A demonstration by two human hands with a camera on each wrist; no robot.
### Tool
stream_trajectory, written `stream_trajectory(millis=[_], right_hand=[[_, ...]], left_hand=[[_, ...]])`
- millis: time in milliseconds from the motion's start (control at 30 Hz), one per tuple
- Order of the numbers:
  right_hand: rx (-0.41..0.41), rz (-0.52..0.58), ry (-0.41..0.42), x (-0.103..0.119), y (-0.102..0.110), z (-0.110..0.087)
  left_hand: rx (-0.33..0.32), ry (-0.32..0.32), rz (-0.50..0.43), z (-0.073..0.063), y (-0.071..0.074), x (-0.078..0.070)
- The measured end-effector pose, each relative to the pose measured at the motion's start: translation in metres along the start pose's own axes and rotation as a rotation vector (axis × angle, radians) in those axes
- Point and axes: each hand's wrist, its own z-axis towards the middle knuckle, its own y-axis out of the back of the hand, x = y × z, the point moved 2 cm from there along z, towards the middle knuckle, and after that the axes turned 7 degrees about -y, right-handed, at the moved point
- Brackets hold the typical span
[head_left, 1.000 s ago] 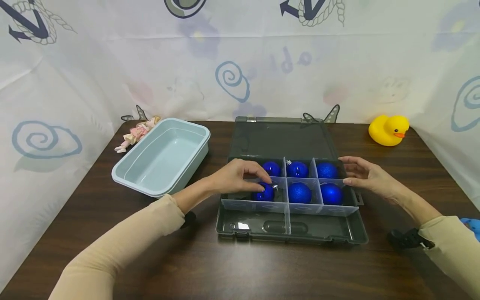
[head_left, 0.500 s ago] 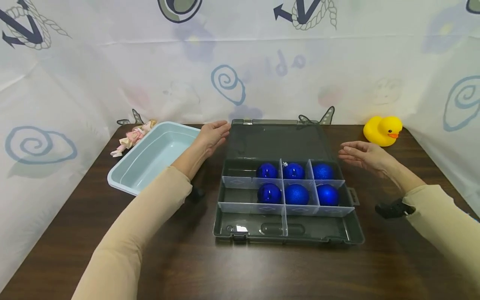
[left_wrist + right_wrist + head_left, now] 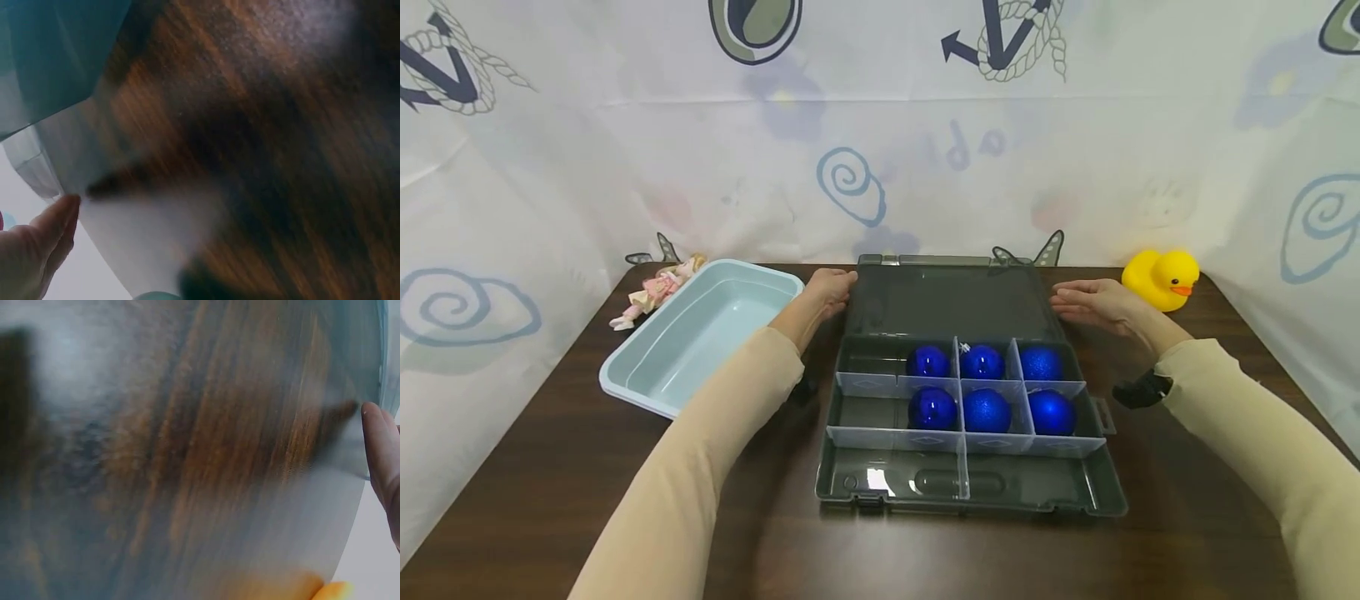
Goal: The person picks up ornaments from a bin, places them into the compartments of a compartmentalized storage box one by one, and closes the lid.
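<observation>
A dark translucent organizer box (image 3: 895, 483) lies on the table with its lid (image 3: 955, 304) folded back. Several blue Christmas baubles (image 3: 987, 410) fill cells in its two back rows. My left hand (image 3: 826, 293) is at the lid's left edge, fingertips right by its far corner. On the other side, my right hand (image 3: 1097, 304) has its fingertips close to the lid's right edge, fingers extended. Each wrist view shows only part of the hand near the lid: the left hand (image 3: 44, 244) at lower left, the right hand (image 3: 384, 469) at the right edge.
A pale blue basin (image 3: 640, 392) stands left of the box, partly behind the left forearm. Beyond it lies a small doll (image 3: 658, 290) in pink. The yellow rubber duck (image 3: 1161, 279) sits at the back right, just past the right hand. A printed curtain (image 3: 737, 183) hangs behind the table.
My left hand has let go of the bauble in the middle row and moved back to the lid's left side. My right hand has gone from the box's right side to the lid's right edge.
</observation>
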Motion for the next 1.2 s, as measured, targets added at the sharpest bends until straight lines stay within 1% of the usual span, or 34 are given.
stream_trajectory(millis=[67,100,167,233,267,300,333,367,400,467,500,567,633,700,767,800,900,967,1033,1100,1133,1200], right_hand=[[-0.002,0.022,-0.008,-0.001,-0.001,0.003],[-0.002,0.033,-0.009,-0.001,-0.002,0.004],[-0.004,0.057,-0.009,-0.001,-0.002,0.006],[-0.002,0.079,-0.006,-0.001,-0.003,0.007],[-0.002,0.089,-0.006,0.000,-0.003,0.008],[-0.002,0.098,-0.006,0.000,-0.003,0.008],[-0.002,0.115,-0.005,0.000,-0.002,0.008],[-0.003,0.136,-0.002,0.001,-0.002,0.008],[-0.005,0.160,0.003,0.001,-0.002,0.008],[-0.016,0.231,0.015,0.003,0.000,0.007],[-0.025,0.269,0.025,0.004,0.001,0.006],[-0.028,0.351,0.053,0.006,0.003,0.005],[-0.037,0.380,0.083,0.008,0.005,0.003],[-0.046,0.366,0.110,0.010,0.007,0.001],[-0.064,0.339,0.117,0.011,0.008,-0.001],[-0.079,0.308,0.116,0.012,0.009,-0.002],[-0.120,0.228,0.106,0.015,0.012,-0.005],[-0.151,0.177,0.102,0.018,0.014,-0.007],[-0.183,0.148,0.117,0.022,0.016,-0.008],[-0.227,0.117,0.139,0.026,0.017,-0.010],[-0.246,0.126,0.160,0.029,0.018,-0.011],[-0.299,0.107,0.209,0.034,0.019,-0.012]], left_hand=[[0.008,-0.003,-0.027,0.036,0.004,0.024],[0.021,-0.003,-0.060,0.050,0.006,0.034],[0.018,-0.015,-0.097,0.087,0.010,0.057],[0.018,-0.022,-0.130,0.097,0.012,0.063],[0.013,-0.030,-0.146,0.097,0.012,0.064],[-0.008,-0.033,-0.155,0.096,0.011,0.062],[-0.029,-0.053,-0.158,0.092,0.011,0.060],[-0.053,-0.058,-0.171,0.081,0.009,0.054],[-0.078,-0.072,-0.165,0.069,0.008,0.045],[-0.130,-0.080,-0.161,0.034,0.003,0.025],[-0.146,-0.077,-0.161,0.017,0.002,0.014],[-0.158,-0.069,-0.165,-0.015,-0.003,-0.006],[-0.156,-0.082,-0.181,-0.038,-0.006,-0.021],[-0.141,-0.106,-0.220,-0.052,-0.007,-0.032],[-0.133,-0.140,-0.227,-0.065,-0.008,-0.042],[-0.127,-0.158,-0.229,-0.069,-0.009,-0.046],[-0.101,-0.204,-0.209,-0.072,-0.007,-0.050],[-0.074,-0.236,-0.189,-0.067,-0.004,-0.051],[-0.055,-0.271,-0.161,-0.059,-0.001,-0.049],[-0.054,-0.312,-0.146,-0.053,0.001,-0.050],[-0.060,-0.336,-0.136,-0.049,0.002,-0.050],[-0.081,-0.380,-0.127,-0.045,0.002,-0.052]])
